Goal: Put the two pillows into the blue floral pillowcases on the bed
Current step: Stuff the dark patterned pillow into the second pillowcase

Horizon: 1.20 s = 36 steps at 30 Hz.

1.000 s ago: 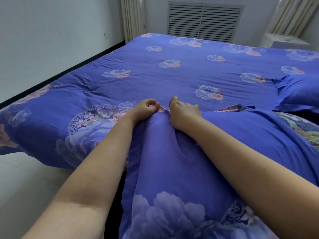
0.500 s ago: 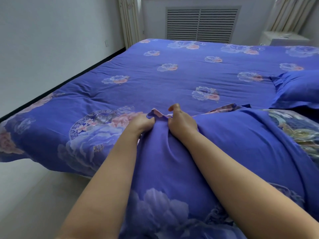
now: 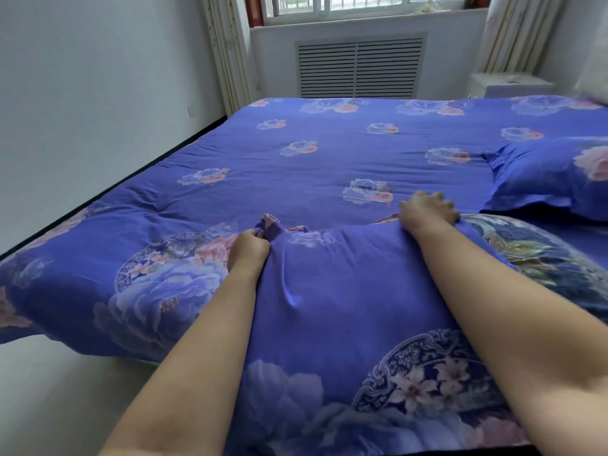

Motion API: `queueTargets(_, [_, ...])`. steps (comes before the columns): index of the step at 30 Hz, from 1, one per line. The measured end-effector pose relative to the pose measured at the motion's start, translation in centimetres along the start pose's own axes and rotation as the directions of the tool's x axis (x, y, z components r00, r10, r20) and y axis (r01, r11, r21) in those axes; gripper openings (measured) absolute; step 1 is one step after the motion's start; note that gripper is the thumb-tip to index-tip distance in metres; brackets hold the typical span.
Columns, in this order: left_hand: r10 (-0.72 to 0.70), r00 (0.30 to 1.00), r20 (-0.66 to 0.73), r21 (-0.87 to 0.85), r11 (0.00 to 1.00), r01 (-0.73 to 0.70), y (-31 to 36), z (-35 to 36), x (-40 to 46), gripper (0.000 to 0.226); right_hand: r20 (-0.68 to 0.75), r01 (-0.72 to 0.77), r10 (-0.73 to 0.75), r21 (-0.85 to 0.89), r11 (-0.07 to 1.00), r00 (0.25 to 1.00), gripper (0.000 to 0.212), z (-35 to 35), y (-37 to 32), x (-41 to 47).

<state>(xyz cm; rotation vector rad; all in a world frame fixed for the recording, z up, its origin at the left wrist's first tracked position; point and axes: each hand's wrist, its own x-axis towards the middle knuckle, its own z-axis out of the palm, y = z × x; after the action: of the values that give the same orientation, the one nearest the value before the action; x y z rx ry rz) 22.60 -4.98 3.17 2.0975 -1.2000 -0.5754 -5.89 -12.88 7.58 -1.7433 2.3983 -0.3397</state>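
Left hand (image 3: pixel 248 250) still pinches the pillowcase (image 3: pixel 345 307) edge at frame centre; my right hand (image 3: pixel 426 210) has slid rightward along the opening, gripping it, spreading the case over the pillow, I judge.

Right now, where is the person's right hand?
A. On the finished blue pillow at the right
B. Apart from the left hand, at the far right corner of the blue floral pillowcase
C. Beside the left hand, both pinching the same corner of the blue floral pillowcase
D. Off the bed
B: the right hand grips the far right corner of the blue floral pillowcase, while the left hand pinches the far left corner, well apart from it.
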Motion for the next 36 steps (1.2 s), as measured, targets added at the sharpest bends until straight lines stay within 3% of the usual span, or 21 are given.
queueTargets(3, [0.003, 0.995, -0.103, -0.092, 0.996, -0.013, 0.1, 0.0, -0.1, 0.027, 0.047, -0.169, 0.165, 0.086, 0.982, 0.985, 0.075, -0.2, 2.8, 2.2])
queueTargets(5, [0.01, 0.978, -0.208, -0.151, 0.988, -0.042, 0.7, -0.7, 0.0, 0.024, 0.098, -0.188, 0.181, 0.066, 0.98, 0.979, 0.071, -1.0, 3.4, 2.7])
queueTargets(8, [0.036, 0.947, -0.32, -0.23, 0.967, -0.114, 2.2, -2.4, 0.6, 0.031, 0.171, -0.095, 0.108, -0.082, 0.992, 0.979, 0.048, -2.4, 3.9, 3.0])
queueTargets(12, [0.132, 0.913, -0.386, -0.205, 0.953, -0.224, 4.5, -3.6, 1.1, 0.03, 0.287, 0.001, 0.038, -0.136, 0.991, 0.957, 0.045, -3.7, 3.8, 3.8])
queueTargets(15, [0.138, 0.904, -0.404, -0.186, 0.956, -0.229, 4.5, -3.2, 1.5, 0.027, 0.313, 0.039, -0.019, -0.057, 0.998, 0.95, 0.048, -5.0, 3.2, 3.7])
queueTargets(20, [0.009, 0.931, -0.366, -0.189, 0.978, -0.084, 2.5, -1.7, 1.8, 0.039, -0.012, 0.06, -0.059, 0.291, 0.955, 0.998, 0.031, -4.1, 5.2, 5.0])
queueTargets(24, [-0.044, 0.941, -0.337, -0.156, 0.988, -0.009, 1.7, -0.9, 1.6, 0.037, -0.125, -0.008, 0.044, 0.275, 0.961, 0.991, 0.031, -3.7, 9.5, 5.6])
queueTargets(33, [-0.274, 0.948, -0.162, -0.415, 0.89, 0.186, 3.4, -0.7, 3.1, 0.04, -0.179, -0.09, 0.206, 0.504, 0.859, 0.962, 0.03, -3.6, 12.4, 5.5])
queueTargets(36, [-0.332, 0.94, -0.084, -0.528, 0.814, 0.24, 4.3, -0.7, 3.3, 0.019, -0.116, -0.214, 0.357, 0.617, 0.757, 0.927, 0.036, -3.7, 12.8, 5.6])
